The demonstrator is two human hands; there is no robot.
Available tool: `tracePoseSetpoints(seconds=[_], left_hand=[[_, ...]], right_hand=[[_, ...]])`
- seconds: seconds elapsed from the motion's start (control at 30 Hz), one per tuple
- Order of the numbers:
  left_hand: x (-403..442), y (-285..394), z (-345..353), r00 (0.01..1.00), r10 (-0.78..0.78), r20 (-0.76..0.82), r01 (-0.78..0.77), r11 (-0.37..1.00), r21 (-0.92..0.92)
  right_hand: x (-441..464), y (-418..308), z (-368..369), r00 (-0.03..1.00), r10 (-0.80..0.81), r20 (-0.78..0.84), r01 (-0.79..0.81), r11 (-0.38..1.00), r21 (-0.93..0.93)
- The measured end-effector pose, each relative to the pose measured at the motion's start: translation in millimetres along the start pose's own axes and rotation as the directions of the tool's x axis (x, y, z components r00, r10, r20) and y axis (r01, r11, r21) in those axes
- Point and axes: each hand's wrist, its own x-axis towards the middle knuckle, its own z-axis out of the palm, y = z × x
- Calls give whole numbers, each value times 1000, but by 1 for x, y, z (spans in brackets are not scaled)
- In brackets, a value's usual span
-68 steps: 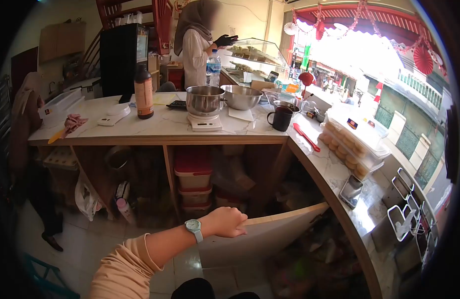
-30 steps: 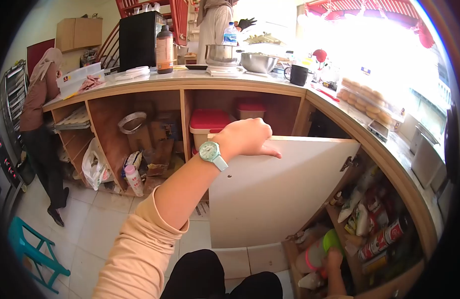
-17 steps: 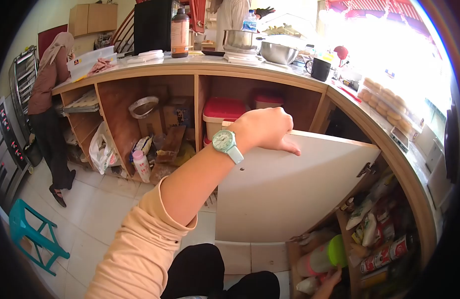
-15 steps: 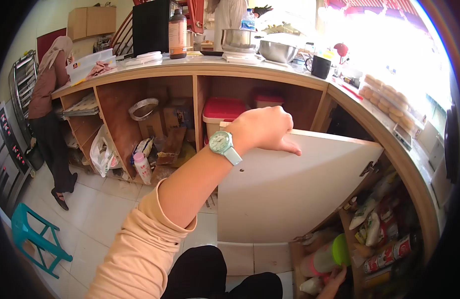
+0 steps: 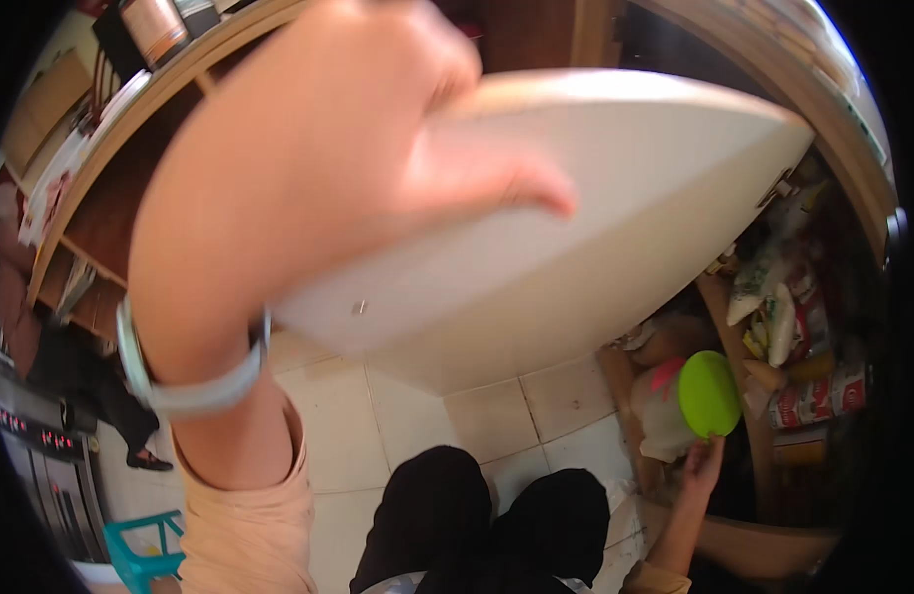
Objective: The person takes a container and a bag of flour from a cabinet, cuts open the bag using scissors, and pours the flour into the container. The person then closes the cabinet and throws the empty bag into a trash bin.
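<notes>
My left hand (image 5: 318,129), blurred and wearing a pale green watch, is closed over the upper edge of a white cabinet door (image 5: 556,267), its thumb lying along the inner face. The door stands swung out on its hinge. Low on the right, my right hand (image 5: 706,463) reaches into the cabinet and pinches the rim of a round bright green lid (image 5: 710,394). Beside the lid is a translucent container (image 5: 663,424) with something pink at its top. Whether the lid is still on this container, I cannot tell.
Packets (image 5: 759,282) and a red-and-white can (image 5: 823,394) crowd the cabinet beside a wooden divider (image 5: 742,346). A wooden counter curves overhead. At left are a teal stool (image 5: 145,549), an oven (image 5: 51,475) and another person (image 5: 91,381).
My view has tipped downward and closer, so my left hand looks larger, still on the door. The green lid now faces me more fully, with my right hand at its lower rim.
</notes>
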Motion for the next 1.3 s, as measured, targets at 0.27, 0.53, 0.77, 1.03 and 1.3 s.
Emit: tracePoseSetpoints(seconds=[0.27, 0.53, 0.77, 1.03, 1.3], left_hand=[[6, 14, -30, 972, -109, 207, 95, 993, 73], [2, 36, -38, 950, -216, 227, 227, 974, -24], [-1, 40, -52, 910, -309, 276, 373, 901, -221], [0, 24, -49, 885, -326, 333, 404, 893, -200], [5, 27, -59, 800, -433, 415, 542, 818, -193]], right_hand=[[-157, -52, 29, 957, 164, -241, -198, 972, -124], [-331, -207, 125, 950, 301, -87, -285, 716, -637], [-426, -412, 285, 837, 433, 333, -293, 870, -396], [-378, -462, 501, 845, 101, 525, 24, 974, -226], [-169, -387, 566, 858, 162, 487, -73, 978, -197]])
